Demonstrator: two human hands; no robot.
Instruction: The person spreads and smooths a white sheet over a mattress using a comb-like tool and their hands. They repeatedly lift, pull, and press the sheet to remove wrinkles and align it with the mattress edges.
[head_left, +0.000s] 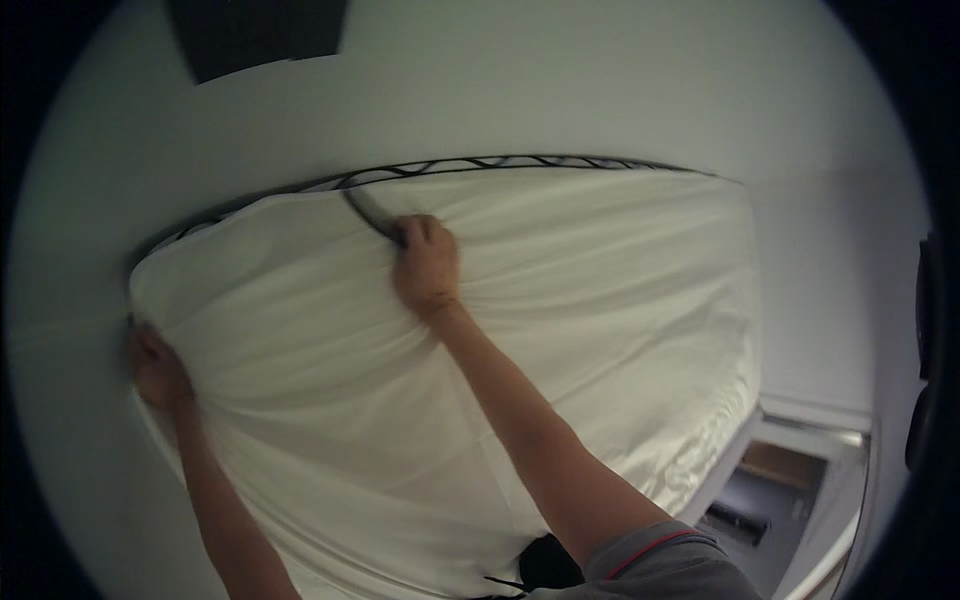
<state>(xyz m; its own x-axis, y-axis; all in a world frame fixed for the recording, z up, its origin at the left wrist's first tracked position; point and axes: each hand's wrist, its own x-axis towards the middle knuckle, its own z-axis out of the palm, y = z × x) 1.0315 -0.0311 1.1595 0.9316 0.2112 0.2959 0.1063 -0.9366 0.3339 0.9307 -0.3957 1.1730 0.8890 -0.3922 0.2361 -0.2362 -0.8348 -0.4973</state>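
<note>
A white sheet (600, 300) with a satiny sheen covers a mattress before me, creased in long folds. My right hand (427, 262) is closed on the end of a dark curved strip (367, 214) above the sheet; what the strip is cannot be made out. That strip runs back to the far edge of the bed. At the left end, my left hand (159, 367) is curled at the sheet's edge, and folds gather towards it. Its fingertips are blurred and partly hidden.
A black band with a wavy pattern (480, 163) runs along the mattress's far edge, beside a pale wall (562, 82). A dark panel (262, 34) is on the wall. Near the right end stands a white-framed opening or shelf unit (795, 480) with things inside.
</note>
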